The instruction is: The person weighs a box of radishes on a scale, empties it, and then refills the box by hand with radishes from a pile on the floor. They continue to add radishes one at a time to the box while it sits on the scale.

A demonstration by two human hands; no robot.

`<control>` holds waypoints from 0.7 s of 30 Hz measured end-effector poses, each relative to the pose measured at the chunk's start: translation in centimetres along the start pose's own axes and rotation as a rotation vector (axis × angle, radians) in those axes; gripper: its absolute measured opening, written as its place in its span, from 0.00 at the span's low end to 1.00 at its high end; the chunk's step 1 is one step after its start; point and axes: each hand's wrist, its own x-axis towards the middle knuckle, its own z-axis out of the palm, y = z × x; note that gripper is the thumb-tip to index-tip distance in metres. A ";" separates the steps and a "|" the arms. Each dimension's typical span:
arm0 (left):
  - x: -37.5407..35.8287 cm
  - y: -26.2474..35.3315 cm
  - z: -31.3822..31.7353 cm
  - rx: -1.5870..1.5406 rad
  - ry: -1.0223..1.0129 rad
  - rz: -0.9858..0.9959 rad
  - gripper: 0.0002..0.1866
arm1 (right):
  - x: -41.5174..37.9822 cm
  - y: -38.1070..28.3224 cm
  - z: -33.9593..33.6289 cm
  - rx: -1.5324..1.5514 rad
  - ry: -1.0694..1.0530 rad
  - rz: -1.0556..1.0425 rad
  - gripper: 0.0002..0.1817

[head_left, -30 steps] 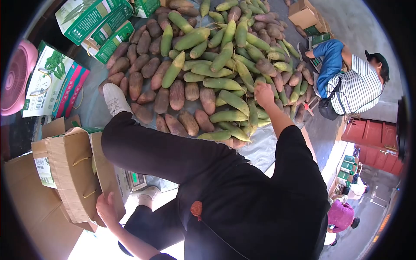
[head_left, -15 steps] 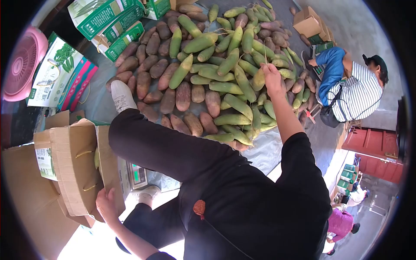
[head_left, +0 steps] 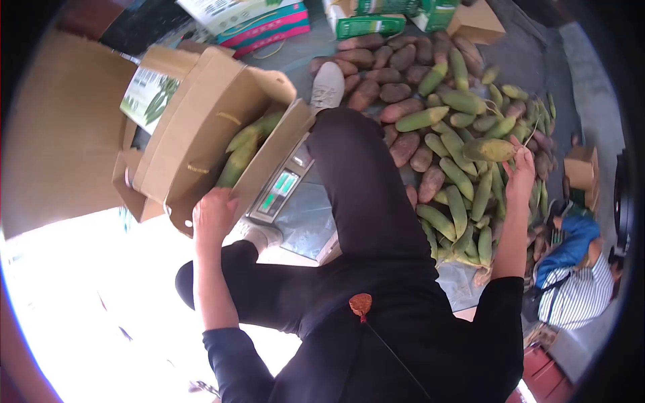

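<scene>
My right hand [head_left: 520, 173] pinches a green radish [head_left: 489, 150] at its thin root end and holds it above the pile. My left hand [head_left: 215, 213] grips the near edge of an open cardboard box [head_left: 195, 127], its fingertips partly hidden inside the rim. Several green radishes [head_left: 243, 153] lie inside the box. Close beside the box is a digital scale [head_left: 278, 189] with lit green displays; how far it reaches under the box is hidden. Below my right hand spreads a heap of green radishes [head_left: 457, 176] and reddish-purple ones [head_left: 405, 149].
Green-and-white printed cartons [head_left: 369, 25] stand at the back beside a plain brown box [head_left: 476, 23]. At the right sits a person in a striped shirt [head_left: 574, 299]. My white shoe [head_left: 328, 86] rests at the pile's left edge.
My view has turned left toward the box. The green radish has been lifted off the heap by my right hand. My left hand has closed on the box's rim.
</scene>
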 end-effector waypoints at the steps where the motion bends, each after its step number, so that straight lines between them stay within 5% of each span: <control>1: 0.0 -0.3 0.0 0.016 0.000 0.047 0.10 | 0.2 -0.5 1.0 -0.010 -0.028 0.000 0.15; 8: -0.5 -1.2 -0.2 -0.037 0.024 0.063 0.09 | -1.3 -6.7 9.5 0.101 -0.234 0.026 0.16; 13: -0.4 -1.2 -0.6 0.002 -0.048 0.020 0.13 | -3.8 -12.9 16.3 0.179 -0.605 -0.190 0.14; 19: -0.4 -1.9 -0.1 -0.054 -0.013 0.063 0.12 | -6.6 -17.1 24.0 0.491 -1.123 -0.159 0.14; 21: -0.5 -1.8 -0.1 -0.049 -0.022 0.054 0.12 | -9.6 -17.2 26.8 0.495 -1.066 -0.090 0.12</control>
